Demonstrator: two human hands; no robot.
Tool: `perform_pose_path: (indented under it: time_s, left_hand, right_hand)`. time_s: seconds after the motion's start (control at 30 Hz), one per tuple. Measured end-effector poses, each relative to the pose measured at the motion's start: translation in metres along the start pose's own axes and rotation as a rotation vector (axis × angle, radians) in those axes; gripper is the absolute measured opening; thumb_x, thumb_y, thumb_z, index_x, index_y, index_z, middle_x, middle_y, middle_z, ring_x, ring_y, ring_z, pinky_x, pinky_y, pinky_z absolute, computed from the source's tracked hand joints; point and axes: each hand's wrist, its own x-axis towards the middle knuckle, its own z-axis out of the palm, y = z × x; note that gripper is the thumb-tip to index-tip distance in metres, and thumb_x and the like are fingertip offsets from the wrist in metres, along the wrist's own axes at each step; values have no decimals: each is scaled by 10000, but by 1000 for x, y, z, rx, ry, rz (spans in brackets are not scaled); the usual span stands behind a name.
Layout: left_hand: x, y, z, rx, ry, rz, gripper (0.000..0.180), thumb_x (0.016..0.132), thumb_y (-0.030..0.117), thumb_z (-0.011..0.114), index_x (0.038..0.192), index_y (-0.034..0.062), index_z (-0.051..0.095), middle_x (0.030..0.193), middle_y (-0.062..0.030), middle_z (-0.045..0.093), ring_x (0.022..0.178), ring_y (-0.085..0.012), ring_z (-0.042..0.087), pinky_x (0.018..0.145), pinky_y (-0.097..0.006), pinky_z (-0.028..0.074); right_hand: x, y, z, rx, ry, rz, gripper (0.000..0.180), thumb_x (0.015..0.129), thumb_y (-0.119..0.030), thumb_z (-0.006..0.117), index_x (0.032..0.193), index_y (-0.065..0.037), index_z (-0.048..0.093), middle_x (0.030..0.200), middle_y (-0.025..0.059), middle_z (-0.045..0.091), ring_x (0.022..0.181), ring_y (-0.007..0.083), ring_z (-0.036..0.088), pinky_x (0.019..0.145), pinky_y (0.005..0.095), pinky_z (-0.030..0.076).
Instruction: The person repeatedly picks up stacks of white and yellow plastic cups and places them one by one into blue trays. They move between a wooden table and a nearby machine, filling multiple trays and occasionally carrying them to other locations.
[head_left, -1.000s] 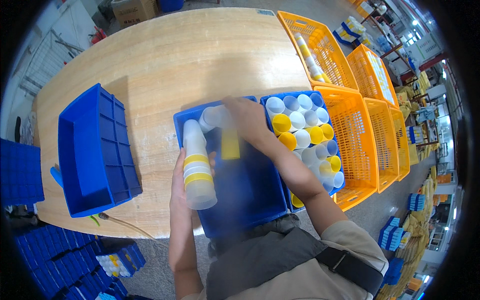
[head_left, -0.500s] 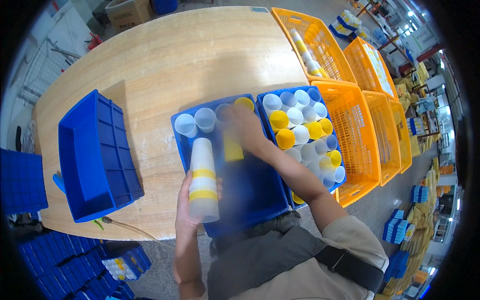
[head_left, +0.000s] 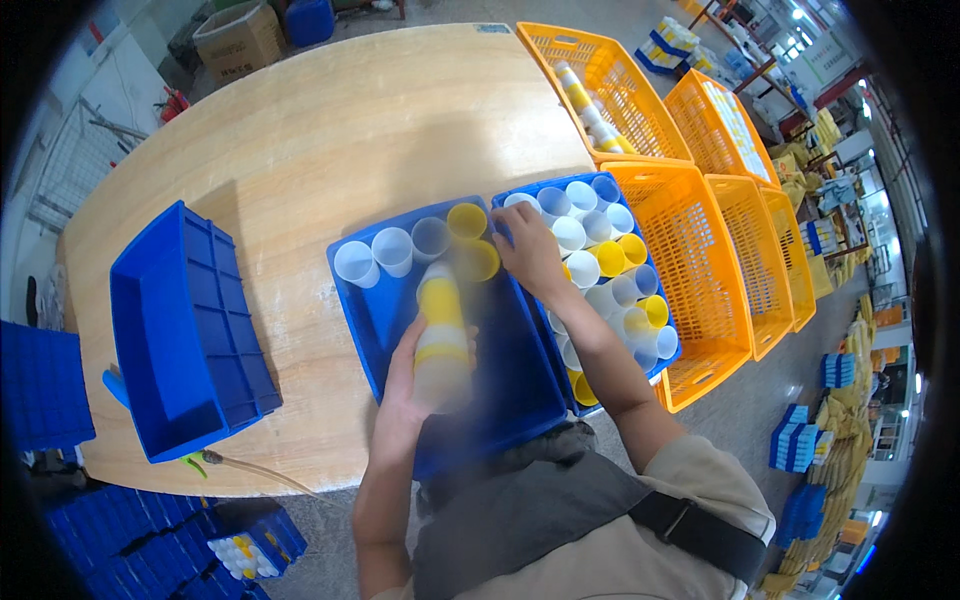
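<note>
My left hand [head_left: 405, 375] is closed round a stack of nested plastic cups [head_left: 443, 345], frosted white with yellow bands. The stack slants over the nearer-left blue crate [head_left: 385, 330], its top end smeared by motion. Along that crate's far side stand several frosted cups [head_left: 393, 248] and two yellow cups [head_left: 467, 220], one slightly blurred. My right hand [head_left: 530, 245] is over the rims where this crate meets a fuller blue crate [head_left: 570, 382]. Thumb and fingers are apart, with no cup visible between them. White and yellow cups [head_left: 610, 258] pack the fuller crate.
An upended blue crate [head_left: 225, 330] lies on its side at the table's left. Orange baskets [head_left: 690, 270] line the right side, one holding cup stacks [head_left: 590, 110]. Blue crates [head_left: 120, 540] are piled at lower left. A cardboard box [head_left: 238, 42] sits beyond the wooden table [head_left: 330, 120].
My right hand has moved right, off the yellow cup, which now stands behind the other yellow one's near side. The stack in my left hand has shifted right and shows a yellow cup near its top.
</note>
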Motion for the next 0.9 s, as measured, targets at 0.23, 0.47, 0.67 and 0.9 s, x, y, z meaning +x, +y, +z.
perform_pose_path:
  time_s: [0.23, 0.47, 0.67, 0.9]
  left_hand:
    - [-51, -30, 9, 62, 6, 146, 624, 1029, 478, 491, 1401, -16, 406, 1256, -247, 586, 1062, -312, 650, 911, -425, 576]
    - [-80, -29, -17, -65, 69, 187, 660, 1020, 520, 474, 1358, -46, 446, 1174, -225, 569, 992, -293, 612, 893, -417, 546]
    - [-101, -30, -24, 223, 207, 345, 677, 1017, 507, 478, 1376, -63, 418, 1199, -229, 552, 1018, -299, 603, 895, -428, 546]
    - [-100, -33, -21, -44, 170, 275, 666, 1018, 508, 474, 1346, -71, 453, 1133, -242, 593, 973, -322, 635, 859, -437, 561]
  right_hand:
    - [-81, -51, -18, 807, -592, 405, 475, 1045, -443, 495, 1242, -17, 571, 1010, 132, 660, 923, 219, 650, 889, 346, 526]
    - [-68, -112, 31, 1510, -910, 1023, 592, 1034, -565, 427, 1284, -35, 510, 1073, 92, 648, 992, 186, 634, 942, 368, 502]
    - [-74, -116, 44, 1919, -988, 1491, 521, 1048, -449, 488, 1319, -4, 496, 1223, 134, 606, 1127, 247, 578, 1019, 389, 447]
    - [-78, -127, 49, 1811, -1005, 1154, 616, 1007, -533, 529, 1355, -27, 487, 1136, 100, 617, 989, 227, 601, 921, 330, 471]
